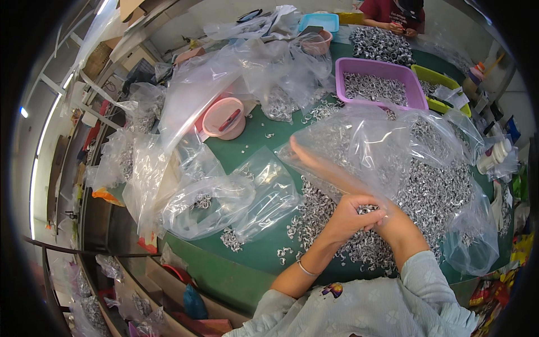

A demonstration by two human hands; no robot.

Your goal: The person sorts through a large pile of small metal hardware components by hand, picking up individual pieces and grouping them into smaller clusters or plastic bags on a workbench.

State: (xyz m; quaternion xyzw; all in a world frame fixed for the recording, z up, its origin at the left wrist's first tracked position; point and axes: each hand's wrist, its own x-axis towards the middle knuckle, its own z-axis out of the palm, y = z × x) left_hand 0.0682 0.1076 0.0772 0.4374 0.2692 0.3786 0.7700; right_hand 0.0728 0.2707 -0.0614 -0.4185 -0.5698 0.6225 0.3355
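Note:
My left hand (349,215) is closed around a few small curved silvery metal pieces (368,209), close against my right forearm. The mouth of a large clear plastic bag (376,143) lies by those fingers; whether they also pinch its edge I cannot make out. My right hand (307,157) is inside that bag and reaches toward its far left corner, its fingers stretched out and seen through the film. Under and around both arms spreads a big heap of the same metal pieces (435,194) on the green table (258,126).
A purple tub (341,84) and a yellow-green tub (418,72) stand behind the heap. At left are a pink bucket (229,132) and several clear bags (266,196). A co-worker (401,19) handles pieces across the table. Shelving compartments (185,292) line the lower left.

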